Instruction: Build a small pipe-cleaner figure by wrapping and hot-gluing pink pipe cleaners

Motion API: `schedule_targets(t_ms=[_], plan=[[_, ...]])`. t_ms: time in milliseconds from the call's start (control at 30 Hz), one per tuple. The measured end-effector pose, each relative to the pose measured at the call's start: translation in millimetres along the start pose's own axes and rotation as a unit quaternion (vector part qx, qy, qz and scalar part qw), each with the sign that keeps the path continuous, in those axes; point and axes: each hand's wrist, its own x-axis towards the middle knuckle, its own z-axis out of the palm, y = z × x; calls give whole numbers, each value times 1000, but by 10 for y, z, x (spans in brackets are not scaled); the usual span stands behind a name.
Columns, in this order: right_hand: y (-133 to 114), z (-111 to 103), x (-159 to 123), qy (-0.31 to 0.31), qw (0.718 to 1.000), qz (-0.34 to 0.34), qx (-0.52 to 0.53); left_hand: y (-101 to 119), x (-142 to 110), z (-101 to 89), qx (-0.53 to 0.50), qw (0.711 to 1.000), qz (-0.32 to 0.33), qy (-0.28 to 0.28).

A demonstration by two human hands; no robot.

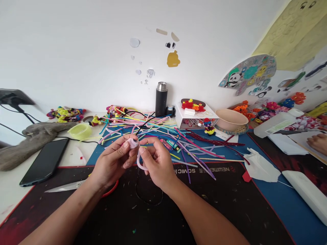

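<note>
My left hand (pixel 111 161) pinches a small wound bundle of pale lilac pipe cleaner (pixel 133 143) between thumb and fingers, above the dark mat. A loose length of the pipe cleaner curves down from the bundle in a loop. My right hand (pixel 158 165) has its thumb and forefinger closed on this length, close beside the left fingertips. Under my left wrist lie scissors (pixel 65 186), their red handle partly covered by the arm. Just behind both hands spreads a heap of coloured pipe cleaners (pixel 150 124).
A black phone (pixel 44 161) lies at left. Along the wall stand a black thermos (pixel 161 100), a white box (pixel 196 117) and a pink bowl (pixel 231 119). A crumpled tissue (pixel 262 165) and a white case (pixel 306 194) lie at right, near another person's hand (pixel 318 143).
</note>
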Motion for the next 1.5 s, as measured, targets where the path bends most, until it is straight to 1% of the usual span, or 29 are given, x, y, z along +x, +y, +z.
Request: schedule_targets(t_ms=[133,300,433,500,600,700,833,1033,1167,1300,1400,1500], plan=[[10,-6,1,13,999,-20,-39,-1,4,-3,-16,1000,-14,-3],[40,-18,15,28,992,-74,-99,9,-4,15,-62,996,-59,-8],[50,-28,18,15,985,-81,-153,14,16,-4,-84,992,-94,-17],[46,-28,11,8,984,-85,-159,19,28,-28,-90,990,-105,-22],[40,-25,3,21,984,-95,-147,32,26,-49,-98,988,-112,-28],[42,-25,9,36,985,-103,-136,44,9,-41,-96,988,-113,-34],[47,-23,24,40,983,-118,-135,52,5,-13,-92,988,-114,-43],[58,-54,44,34,981,-106,-156,30,19,-1,-106,984,-134,-42],[50,-95,57,22,977,-88,-191,4,6,-4,-134,980,-143,-22],[30,-109,67,15,977,-79,-199,7,-12,30,-145,976,-160,-12],[50,-112,74,16,977,-73,-197,-3,-13,76,-117,984,-133,-3],[95,-119,81,16,976,-64,-207,-52,-3,101,-69,992,-98,23]])
